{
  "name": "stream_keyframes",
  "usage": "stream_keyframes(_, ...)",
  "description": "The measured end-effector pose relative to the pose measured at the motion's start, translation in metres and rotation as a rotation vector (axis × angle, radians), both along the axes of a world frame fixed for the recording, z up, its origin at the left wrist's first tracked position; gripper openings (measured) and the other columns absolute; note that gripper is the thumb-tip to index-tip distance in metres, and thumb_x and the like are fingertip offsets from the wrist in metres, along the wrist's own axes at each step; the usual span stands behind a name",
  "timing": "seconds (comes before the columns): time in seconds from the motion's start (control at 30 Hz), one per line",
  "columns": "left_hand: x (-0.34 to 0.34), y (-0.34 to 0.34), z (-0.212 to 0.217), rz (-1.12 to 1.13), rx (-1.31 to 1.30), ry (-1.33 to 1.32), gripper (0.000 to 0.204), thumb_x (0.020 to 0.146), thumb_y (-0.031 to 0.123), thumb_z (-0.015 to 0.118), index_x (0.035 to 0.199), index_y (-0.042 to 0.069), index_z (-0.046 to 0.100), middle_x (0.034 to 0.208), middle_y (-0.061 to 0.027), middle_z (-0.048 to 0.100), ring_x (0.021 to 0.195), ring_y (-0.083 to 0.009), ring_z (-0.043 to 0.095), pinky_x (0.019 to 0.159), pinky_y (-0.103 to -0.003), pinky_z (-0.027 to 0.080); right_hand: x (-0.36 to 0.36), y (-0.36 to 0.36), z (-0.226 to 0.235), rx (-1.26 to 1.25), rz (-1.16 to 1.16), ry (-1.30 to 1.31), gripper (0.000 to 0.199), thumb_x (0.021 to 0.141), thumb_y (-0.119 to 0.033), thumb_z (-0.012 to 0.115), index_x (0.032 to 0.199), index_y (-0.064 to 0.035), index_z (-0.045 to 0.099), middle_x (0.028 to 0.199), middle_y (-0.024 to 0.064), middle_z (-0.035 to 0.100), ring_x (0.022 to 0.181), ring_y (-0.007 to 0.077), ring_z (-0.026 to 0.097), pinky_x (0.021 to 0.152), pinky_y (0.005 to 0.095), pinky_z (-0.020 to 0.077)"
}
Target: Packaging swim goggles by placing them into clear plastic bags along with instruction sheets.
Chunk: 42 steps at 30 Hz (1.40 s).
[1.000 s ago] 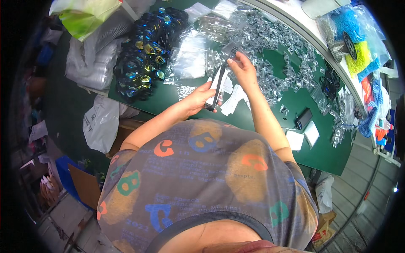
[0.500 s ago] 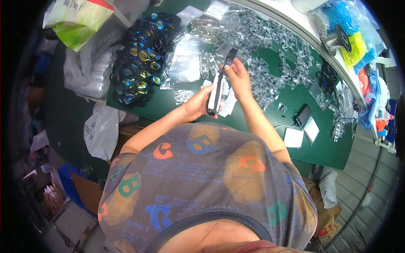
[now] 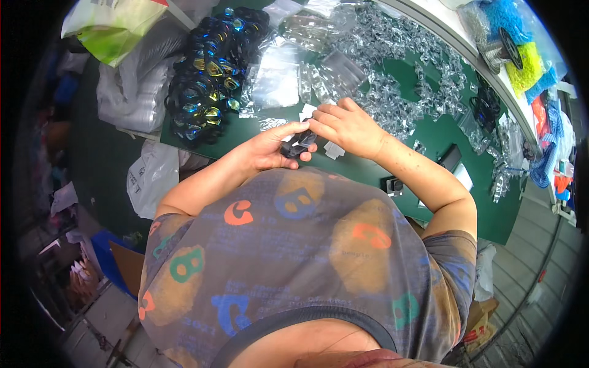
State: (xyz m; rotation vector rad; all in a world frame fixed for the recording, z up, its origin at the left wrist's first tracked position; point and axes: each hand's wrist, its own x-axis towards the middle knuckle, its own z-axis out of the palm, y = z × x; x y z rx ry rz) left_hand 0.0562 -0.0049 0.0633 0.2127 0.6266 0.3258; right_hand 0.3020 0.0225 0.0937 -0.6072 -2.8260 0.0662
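Observation:
Between my two hands, close to my chest at the table's near edge, are black swim goggles, bunched up; fingers hide much of their shape. My left hand grips them from the left, thumb on top and fingertips curling out beneath. My right hand bends over their upper end, its fingers closed there; the fingertips are partly hidden. Small white paper slips lie under and beside the right hand. Beyond the hands, a pile of black-strapped goggles with mirrored lenses covers the table's left part.
Clear plastic bags lie beyond my hands. Heaps of small clear plastic pieces spread across the back and right of the green table. Right of my forearm are a black box and a small black device. A shelf edge borders the back right.
The goggles, stretched lengthwise with the strap held up, are now bunched lower between my hands. My right hand has come down and turned over them, its elbow swinging outward.

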Motion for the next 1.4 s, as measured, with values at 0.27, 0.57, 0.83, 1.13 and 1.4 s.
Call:
stream_keyframes(0.27,-0.007,-0.011,-0.045,-0.079,-0.142,0.068,0.024,0.095,0.023,0.064,0.115,0.010,0.059,0.095,-0.0078,0.070,0.078,-0.0141,0.069,0.061,-0.028,0.056,-0.009,-0.015,-0.015,-0.452,-0.077,0.042,0.067,0.078,-0.008,0.074,0.139,-0.0081,0.049,0.149,0.0143,0.048,0.144,0.0275,0.039,0.116,0.0519,0.0321)
stream_keyframes(0.57,0.000,0.014,-0.122,-0.301,-0.013,0.195,0.056,0.100,0.053,0.046,0.130,0.007,0.055,0.098,-0.0174,0.071,0.074,-0.0250,0.071,0.058,-0.030,0.058,-0.017,-0.063,-0.130,-0.831,-0.532,0.189,0.044,0.081,-0.025,0.073,0.116,-0.0037,0.056,0.102,0.0178,0.069,0.095,0.0385,0.066,0.082,0.0496,0.0522)
stream_keyframes(0.83,-0.041,-0.002,-0.172,-0.109,1.284,1.241,0.031,0.097,0.028,0.060,0.114,0.003,0.063,0.090,-0.0109,0.068,0.084,-0.0286,0.067,0.077,-0.041,0.053,0.046,-0.125,-0.197,-1.641,-1.044,0.635,0.048,0.084,-0.027,0.074,0.120,-0.0015,0.057,0.095,0.0070,0.063,0.087,0.0179,0.059,0.077,0.0341,0.0485)
stream_keyframes(1.13,-0.089,-0.031,-0.204,-0.332,1.827,1.313,0.019,0.086,0.014,0.069,0.102,0.007,0.063,0.091,-0.0105,0.062,0.097,-0.0319,0.058,0.086,-0.045,0.044,0.034,-0.095,-0.152,-1.890,-1.146,0.779,0.037,0.083,-0.019,0.080,0.107,-0.0058,0.055,0.079,0.0024,0.061,0.069,0.0125,0.058,0.061,0.0291,0.0479)
stream_keyframes(1.4,-0.031,-0.008,-0.127,0.199,0.913,0.581,0.012,0.105,0.018,0.050,0.106,0.005,0.052,0.106,-0.0134,0.069,0.095,-0.0201,0.067,0.085,-0.032,0.050,0.002,-0.058,-0.124,-1.595,-0.974,1.148,0.041,0.083,-0.012,0.079,0.115,-0.0033,0.056,0.087,0.0016,0.062,0.072,0.0119,0.061,0.066,0.0286,0.0507)
